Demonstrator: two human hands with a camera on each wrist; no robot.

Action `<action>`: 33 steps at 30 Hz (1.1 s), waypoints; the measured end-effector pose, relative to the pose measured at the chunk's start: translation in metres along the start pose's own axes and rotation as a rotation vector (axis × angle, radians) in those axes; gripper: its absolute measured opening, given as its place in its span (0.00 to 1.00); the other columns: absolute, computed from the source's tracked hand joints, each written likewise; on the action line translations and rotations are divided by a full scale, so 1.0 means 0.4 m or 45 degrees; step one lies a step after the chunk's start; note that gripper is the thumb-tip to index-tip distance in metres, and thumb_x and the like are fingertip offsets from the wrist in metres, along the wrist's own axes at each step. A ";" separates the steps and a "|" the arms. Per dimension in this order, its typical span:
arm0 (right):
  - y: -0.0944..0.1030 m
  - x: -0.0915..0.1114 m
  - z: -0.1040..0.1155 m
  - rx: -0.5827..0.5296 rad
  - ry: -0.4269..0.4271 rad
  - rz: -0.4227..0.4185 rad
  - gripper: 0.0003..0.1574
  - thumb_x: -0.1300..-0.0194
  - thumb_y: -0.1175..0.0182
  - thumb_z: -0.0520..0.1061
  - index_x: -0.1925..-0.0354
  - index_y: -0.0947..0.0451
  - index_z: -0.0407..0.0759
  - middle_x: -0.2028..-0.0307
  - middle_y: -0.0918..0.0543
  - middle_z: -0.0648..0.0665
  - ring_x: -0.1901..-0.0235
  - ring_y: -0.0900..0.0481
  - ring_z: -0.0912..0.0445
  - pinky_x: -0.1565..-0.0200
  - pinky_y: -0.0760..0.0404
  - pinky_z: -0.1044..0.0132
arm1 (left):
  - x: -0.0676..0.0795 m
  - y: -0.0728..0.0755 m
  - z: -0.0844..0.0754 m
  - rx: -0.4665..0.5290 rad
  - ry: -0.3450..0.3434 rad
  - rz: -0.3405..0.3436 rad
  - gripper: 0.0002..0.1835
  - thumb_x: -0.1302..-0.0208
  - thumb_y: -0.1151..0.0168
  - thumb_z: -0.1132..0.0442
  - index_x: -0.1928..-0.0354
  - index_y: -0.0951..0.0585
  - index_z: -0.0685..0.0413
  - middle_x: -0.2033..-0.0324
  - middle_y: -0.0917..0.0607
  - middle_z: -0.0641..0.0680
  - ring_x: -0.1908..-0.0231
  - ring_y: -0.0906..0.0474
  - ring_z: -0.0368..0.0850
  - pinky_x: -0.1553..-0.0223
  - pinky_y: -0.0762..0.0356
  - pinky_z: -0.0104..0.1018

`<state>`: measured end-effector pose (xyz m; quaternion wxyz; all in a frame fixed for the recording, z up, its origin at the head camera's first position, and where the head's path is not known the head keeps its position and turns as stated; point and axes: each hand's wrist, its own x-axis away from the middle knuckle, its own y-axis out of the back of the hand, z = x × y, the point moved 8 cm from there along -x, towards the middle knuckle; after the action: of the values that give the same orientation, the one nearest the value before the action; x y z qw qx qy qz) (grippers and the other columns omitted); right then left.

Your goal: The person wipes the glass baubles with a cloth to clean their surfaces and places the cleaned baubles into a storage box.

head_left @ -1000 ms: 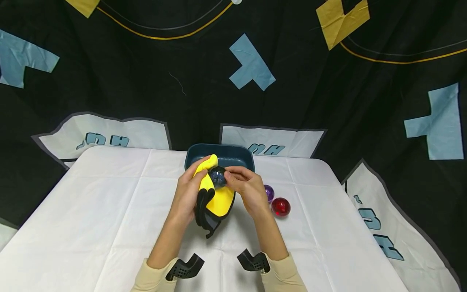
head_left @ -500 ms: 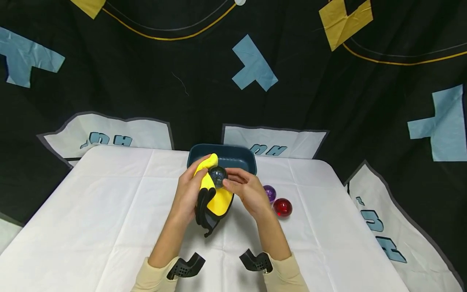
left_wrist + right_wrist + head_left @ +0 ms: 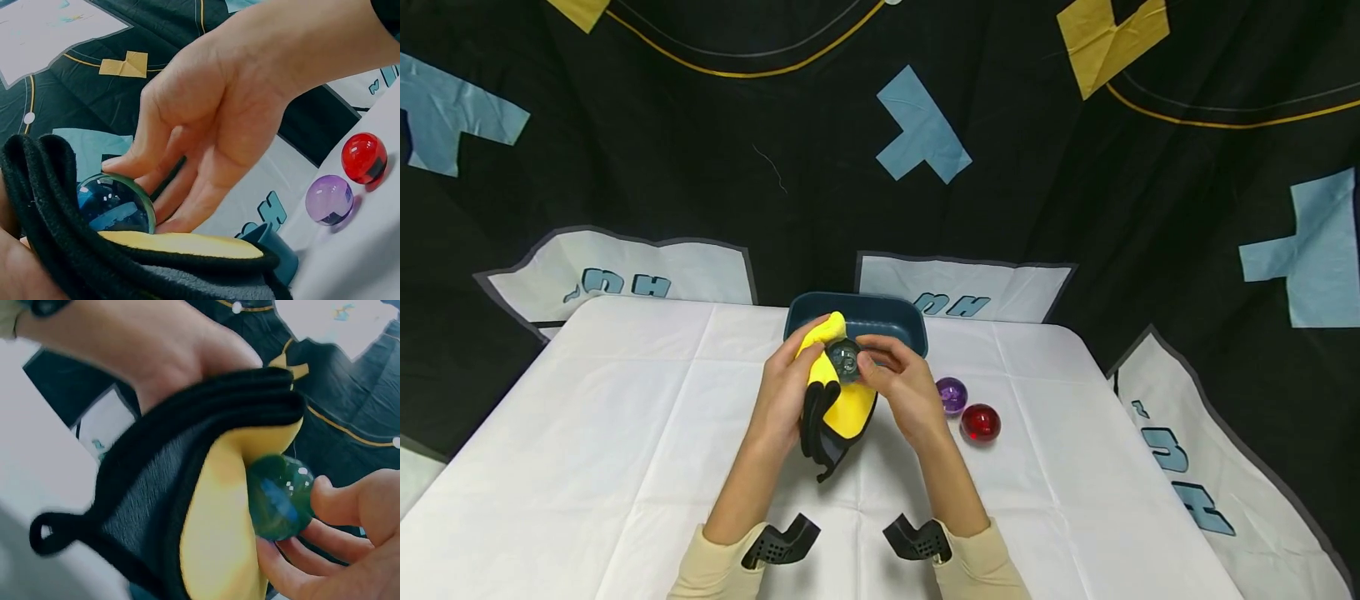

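Note:
My left hand [image 3: 782, 392] grips a folded cleaning cloth [image 3: 850, 410], yellow on one side and grey on the other, with black edging. A hanging loop at the cloth's corner shows in the right wrist view. Against the yellow side sits a dark, see-through glass ball [image 3: 844, 360], partly wrapped by the cloth. My right hand [image 3: 906, 387] holds the ball's right side between thumb and fingers, best seen in the right wrist view, where the ball [image 3: 281, 497] looks greenish with bright reflections. Both hands are raised above the white-covered table, before a dark blue tray.
The dark blue tray [image 3: 887, 315] stands at the table's far edge, partly behind my hands. To the right of my right hand lie a purple glass ball [image 3: 952, 396] and a red glass ball [image 3: 980, 423] on the white cloth [image 3: 625, 433]. A black printed curtain hangs behind.
The glass ball has turned a little and sits slightly lower in the cloth's fold. My right fingers have shifted along its side; my left hand keeps its grip on the cloth.

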<state>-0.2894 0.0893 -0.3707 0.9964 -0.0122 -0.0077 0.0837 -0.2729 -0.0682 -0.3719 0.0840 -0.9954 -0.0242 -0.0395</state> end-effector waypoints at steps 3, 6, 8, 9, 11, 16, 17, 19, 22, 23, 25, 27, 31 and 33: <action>-0.005 0.003 0.006 -0.027 0.008 0.023 0.22 0.31 0.36 0.42 0.40 0.21 0.42 0.44 0.17 0.39 0.49 0.17 0.51 0.42 0.18 0.61 | -0.002 0.004 0.001 0.017 0.010 -0.006 0.19 0.23 0.50 0.53 0.35 0.23 0.27 0.36 0.26 0.48 0.43 0.25 0.51 0.47 0.21 0.39; -0.006 0.004 0.007 -0.027 -0.009 0.081 0.26 0.34 0.34 0.37 0.38 0.21 0.43 0.42 0.18 0.40 0.46 0.17 0.48 0.40 0.19 0.61 | -0.001 0.004 0.000 0.007 0.000 -0.014 0.19 0.23 0.51 0.54 0.35 0.23 0.27 0.36 0.26 0.47 0.43 0.25 0.51 0.47 0.21 0.39; -0.006 0.003 0.007 -0.030 -0.015 0.115 0.31 0.37 0.33 0.34 0.36 0.23 0.42 0.41 0.19 0.38 0.44 0.18 0.46 0.39 0.20 0.60 | 0.001 0.001 -0.002 -0.011 -0.011 -0.012 0.19 0.22 0.51 0.54 0.35 0.23 0.27 0.35 0.26 0.47 0.43 0.25 0.50 0.47 0.21 0.39; -0.005 0.003 0.006 -0.030 -0.019 0.122 0.32 0.38 0.33 0.32 0.35 0.24 0.41 0.40 0.19 0.37 0.44 0.18 0.46 0.39 0.20 0.59 | 0.002 0.000 -0.003 -0.020 -0.013 -0.008 0.19 0.22 0.51 0.54 0.35 0.23 0.27 0.35 0.26 0.47 0.43 0.25 0.50 0.48 0.21 0.39; -0.001 0.002 0.005 -0.009 -0.029 0.120 0.32 0.38 0.33 0.33 0.35 0.24 0.41 0.41 0.19 0.37 0.44 0.17 0.46 0.39 0.20 0.60 | 0.004 -0.004 -0.003 -0.034 -0.013 -0.001 0.19 0.22 0.51 0.53 0.35 0.23 0.27 0.34 0.27 0.46 0.43 0.25 0.50 0.48 0.21 0.39; 0.010 0.005 -0.001 0.031 -0.080 0.104 0.26 0.33 0.36 0.39 0.37 0.22 0.38 0.46 0.16 0.37 0.51 0.16 0.51 0.35 0.23 0.55 | 0.005 -0.009 0.000 -0.038 0.007 0.011 0.19 0.23 0.51 0.53 0.35 0.23 0.27 0.35 0.26 0.47 0.44 0.26 0.51 0.48 0.22 0.40; 0.011 0.005 -0.002 0.044 -0.089 0.110 0.25 0.32 0.37 0.41 0.38 0.22 0.37 0.47 0.16 0.37 0.52 0.16 0.51 0.34 0.24 0.53 | 0.005 -0.010 0.002 -0.037 0.012 0.014 0.19 0.23 0.52 0.53 0.35 0.23 0.27 0.35 0.26 0.48 0.44 0.26 0.51 0.48 0.22 0.40; 0.011 0.004 -0.005 0.063 -0.104 0.129 0.23 0.30 0.38 0.43 0.40 0.20 0.36 0.49 0.15 0.37 0.54 0.16 0.50 0.32 0.27 0.49 | 0.006 -0.010 0.004 -0.035 0.018 0.018 0.19 0.22 0.52 0.53 0.35 0.23 0.28 0.35 0.27 0.48 0.44 0.26 0.51 0.47 0.22 0.39; 0.010 0.003 -0.009 0.082 -0.112 0.146 0.22 0.28 0.39 0.46 0.42 0.19 0.35 0.51 0.14 0.39 0.56 0.16 0.50 0.31 0.30 0.46 | 0.006 -0.011 0.007 -0.033 0.020 0.020 0.19 0.22 0.53 0.52 0.35 0.23 0.28 0.35 0.27 0.49 0.44 0.26 0.51 0.48 0.21 0.39; 0.008 0.002 -0.009 0.075 -0.107 0.147 0.22 0.28 0.40 0.46 0.42 0.19 0.34 0.50 0.14 0.39 0.56 0.16 0.50 0.31 0.30 0.45 | 0.005 -0.011 0.007 -0.030 0.016 0.021 0.19 0.22 0.53 0.52 0.35 0.23 0.28 0.35 0.27 0.49 0.44 0.26 0.51 0.48 0.21 0.39; 0.005 0.000 -0.011 0.031 -0.096 0.128 0.23 0.28 0.39 0.45 0.42 0.20 0.33 0.51 0.14 0.39 0.56 0.17 0.51 0.32 0.28 0.48 | 0.005 -0.010 0.006 -0.010 0.011 0.017 0.19 0.22 0.53 0.53 0.34 0.23 0.28 0.35 0.27 0.49 0.45 0.26 0.51 0.48 0.21 0.39; 0.003 -0.001 -0.012 -0.030 -0.078 0.085 0.23 0.29 0.38 0.43 0.40 0.21 0.34 0.51 0.15 0.40 0.55 0.17 0.53 0.34 0.24 0.54 | 0.005 -0.008 0.003 0.010 0.006 0.014 0.19 0.22 0.53 0.53 0.34 0.23 0.29 0.35 0.27 0.49 0.45 0.26 0.51 0.48 0.21 0.39; 0.004 0.000 -0.002 -0.093 -0.018 -0.009 0.22 0.32 0.34 0.42 0.41 0.21 0.38 0.52 0.15 0.42 0.52 0.18 0.54 0.43 0.19 0.64 | 0.004 -0.006 0.000 0.039 0.009 0.010 0.19 0.22 0.53 0.54 0.34 0.23 0.29 0.35 0.26 0.49 0.44 0.26 0.50 0.46 0.21 0.39; 0.006 0.003 0.006 -0.063 0.006 -0.037 0.21 0.33 0.33 0.43 0.43 0.20 0.40 0.51 0.15 0.42 0.51 0.18 0.53 0.43 0.20 0.65 | 0.004 -0.005 0.001 0.048 0.011 0.011 0.19 0.22 0.52 0.54 0.34 0.23 0.29 0.36 0.26 0.49 0.44 0.25 0.50 0.46 0.21 0.39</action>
<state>-0.2884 0.0919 -0.3684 0.9969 -0.0368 -0.0076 0.0688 -0.2716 -0.0659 -0.3717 0.1031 -0.9935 -0.0204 -0.0430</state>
